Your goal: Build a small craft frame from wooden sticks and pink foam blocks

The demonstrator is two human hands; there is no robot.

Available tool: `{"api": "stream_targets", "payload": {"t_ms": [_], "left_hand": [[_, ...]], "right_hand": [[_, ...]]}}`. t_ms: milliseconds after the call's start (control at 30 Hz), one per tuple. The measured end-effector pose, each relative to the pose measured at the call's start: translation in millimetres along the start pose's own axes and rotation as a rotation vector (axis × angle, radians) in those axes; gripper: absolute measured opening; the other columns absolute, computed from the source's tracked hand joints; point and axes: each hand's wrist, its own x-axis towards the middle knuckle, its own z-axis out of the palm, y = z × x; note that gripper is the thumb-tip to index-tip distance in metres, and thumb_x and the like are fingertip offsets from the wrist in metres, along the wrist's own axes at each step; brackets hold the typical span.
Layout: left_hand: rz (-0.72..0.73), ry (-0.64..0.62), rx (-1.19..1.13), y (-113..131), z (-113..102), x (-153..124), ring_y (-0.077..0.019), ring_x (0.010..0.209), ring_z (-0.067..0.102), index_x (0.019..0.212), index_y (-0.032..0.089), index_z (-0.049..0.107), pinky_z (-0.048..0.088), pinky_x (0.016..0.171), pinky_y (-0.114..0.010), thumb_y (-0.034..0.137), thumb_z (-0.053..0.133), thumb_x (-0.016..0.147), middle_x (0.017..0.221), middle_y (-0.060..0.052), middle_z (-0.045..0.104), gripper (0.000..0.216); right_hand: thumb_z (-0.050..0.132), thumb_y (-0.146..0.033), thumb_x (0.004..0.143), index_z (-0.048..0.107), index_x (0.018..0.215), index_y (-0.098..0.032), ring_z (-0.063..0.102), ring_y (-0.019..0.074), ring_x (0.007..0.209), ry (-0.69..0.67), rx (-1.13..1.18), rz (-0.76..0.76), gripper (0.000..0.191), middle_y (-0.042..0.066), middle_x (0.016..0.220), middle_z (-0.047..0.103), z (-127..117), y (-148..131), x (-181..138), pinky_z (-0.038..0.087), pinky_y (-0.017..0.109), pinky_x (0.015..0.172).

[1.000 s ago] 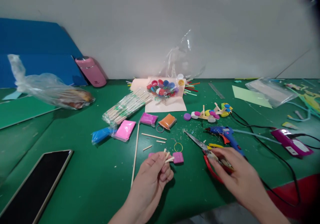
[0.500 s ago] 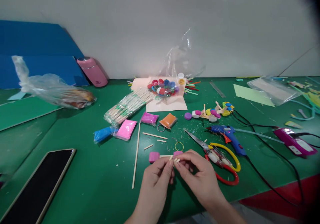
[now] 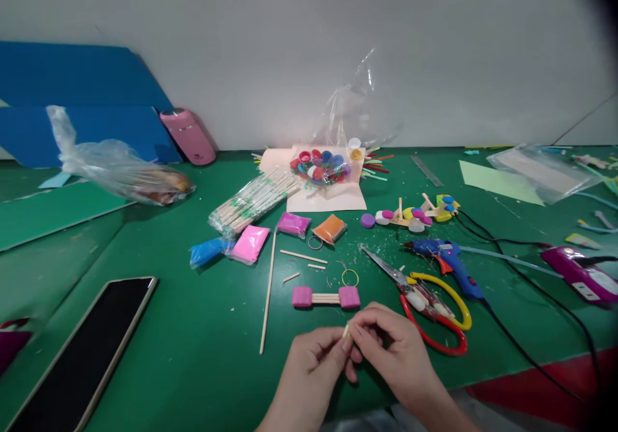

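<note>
Low at the front of the table, my left hand point(image 3: 318, 362) and my right hand point(image 3: 396, 349) meet with fingertips pinched together. Between them shows the pale end of a short wooden stick point(image 3: 346, 331); the fingers cover the rest. Just beyond my hands lies a small piece made of parallel sticks point(image 3: 326, 299) with a pink block point(image 3: 302, 297) at its left end and another pink block point(image 3: 349, 297) at its right. Cut stick pieces point(image 3: 303, 256) and one long stick point(image 3: 268, 297) rest farther left. Scissors point(image 3: 425, 303) with red and yellow handles lie right of my hands.
A blue glue gun point(image 3: 447, 261) with its cord lies at right, by a purple power strip point(image 3: 579, 274). Clay packets point(image 3: 248, 244), bagged sticks point(image 3: 253, 203) and bottle caps point(image 3: 321, 165) stand behind. A phone point(image 3: 87, 351) lies at left, a pink bottle point(image 3: 189, 137) against the wall.
Both hands have drawn back toward me, off the pink-ended stick piece, which is now in full view. Several stick ends showed between the fingers before; one shows now. The view has shifted slightly.
</note>
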Motion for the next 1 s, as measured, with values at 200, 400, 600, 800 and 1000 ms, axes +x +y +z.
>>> {"api": "stream_targets", "payload": {"t_ms": [200, 400, 600, 800, 1000], "left_hand": [[0.034, 0.029, 0.008, -3, 5, -6, -0.0136, 0.051, 0.051, 0.064, 0.012, 0.067, 0.040, 0.056, -0.023, 0.033, 0.057, 0.074, 0.052, -0.002, 0.057, 0.025], [0.033, -0.003, 0.085, -12, 14, -13, -0.0119, 0.050, 0.047, 0.061, 0.013, 0.063, 0.037, 0.053, -0.022, 0.029, 0.054, 0.077, 0.054, -0.001, 0.053, 0.025], [0.056, -0.026, 0.133, -17, 14, -22, -0.0129, 0.052, 0.046, 0.061, 0.013, 0.061, 0.037, 0.054, -0.022, 0.031, 0.051, 0.078, 0.053, -0.001, 0.053, 0.027], [0.123, -0.011, 0.078, -13, 12, -28, -0.0126, 0.053, 0.048, 0.059, 0.014, 0.061, 0.039, 0.056, -0.022, 0.030, 0.051, 0.077, 0.052, 0.000, 0.053, 0.026], [0.134, -0.006, 0.082, -15, -4, -37, -0.0117, 0.051, 0.050, 0.068, 0.014, 0.065, 0.040, 0.054, -0.022, 0.029, 0.052, 0.077, 0.056, 0.000, 0.055, 0.021]], "right_hand": [[0.056, -0.032, 0.079, 0.064, 0.076, -0.016, 0.053, 0.0098, 0.054, -0.085, 0.152, 0.010, 0.019, 0.000, 0.065, 0.054, -5, 9, -5, 0.042, 0.021, 0.050], [0.058, -0.031, 0.078, 0.063, 0.073, -0.015, 0.055, 0.0102, 0.052, -0.141, 0.178, -0.011, 0.017, -0.001, 0.061, 0.054, -12, 21, -13, 0.040, 0.021, 0.048], [0.054, -0.029, 0.080, 0.058, 0.071, -0.016, 0.051, 0.0086, 0.050, -0.192, 0.151, -0.056, 0.016, -0.002, 0.061, 0.052, -12, 17, -17, 0.037, 0.021, 0.047], [0.054, -0.026, 0.080, 0.057, 0.070, -0.016, 0.048, 0.0092, 0.052, -0.093, 0.016, -0.108, 0.014, -0.001, 0.063, 0.050, -4, 9, -22, 0.037, 0.021, 0.049], [0.055, -0.031, 0.080, 0.058, 0.075, -0.016, 0.052, 0.0102, 0.055, -0.159, 0.097, -0.065, 0.016, 0.000, 0.066, 0.053, 10, 0, -25, 0.038, 0.022, 0.051]]}}
